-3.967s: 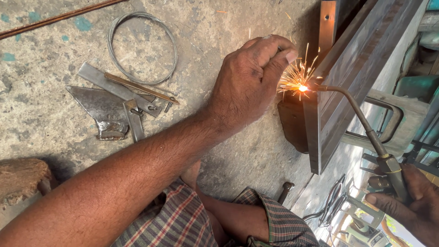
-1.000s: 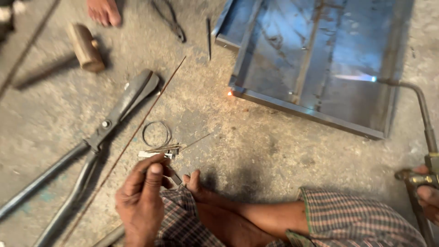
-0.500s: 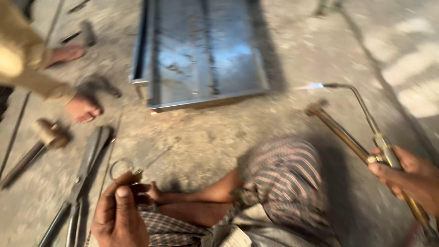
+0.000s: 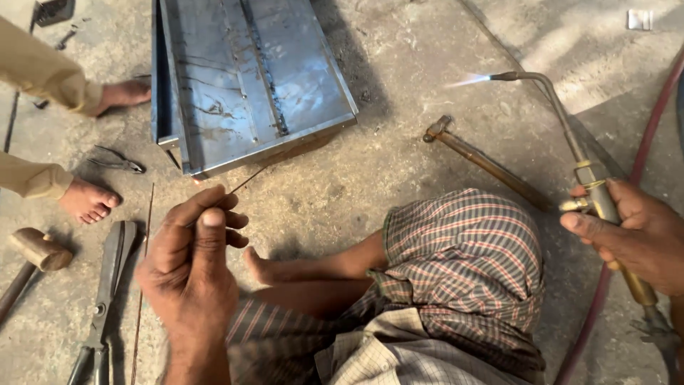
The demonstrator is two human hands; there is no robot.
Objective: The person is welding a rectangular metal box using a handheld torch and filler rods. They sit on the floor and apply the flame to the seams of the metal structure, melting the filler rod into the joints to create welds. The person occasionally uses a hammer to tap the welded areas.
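Left hand (image 4: 191, 264) fingers pinch a thin filler rod (image 4: 246, 181), pointing toward 1 o'clock at the steel tray (image 4: 242, 78). Right hand (image 4: 634, 235) grips the lit gas torch (image 4: 563, 128), long axis toward 11 o'clock.

Lit brass torch (image 4: 570, 135), thin filler rod (image 4: 246, 182)

a rough, stained grey concrete floor (image 4: 399, 164) fills the view, dusty and pitted. sunlight falls across the upper right corner in pale patches, with soft shadow elsewhere. no walls, windows or furniture show; the work lies straight on the ground.
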